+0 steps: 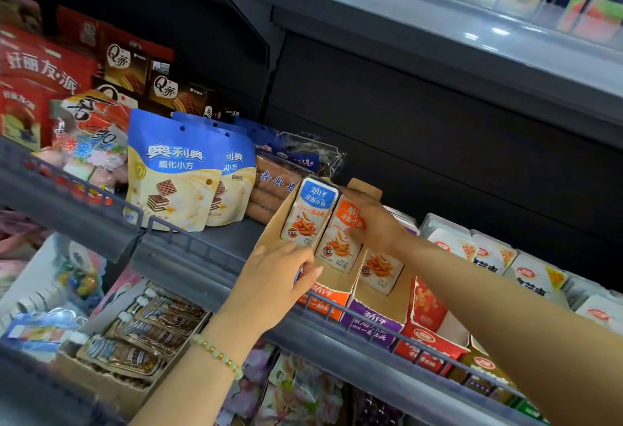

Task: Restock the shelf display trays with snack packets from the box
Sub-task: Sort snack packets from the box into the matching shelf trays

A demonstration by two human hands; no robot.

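While the left hand [276, 285] is clamping its grip on the cardboard tray [269, 233], the right hand [372, 221], grip apart, is pressing the orange packet [337, 246] standing upright inside, top leaning far.

- Left hand [276, 277] comes up from the lower middle of the frame on a bare forearm, its fingers and thumb curled to pinch the front edge of the display tray [271, 228].
- Right hand [371, 223] reaches in from the lower right, fingers straight, palm down.
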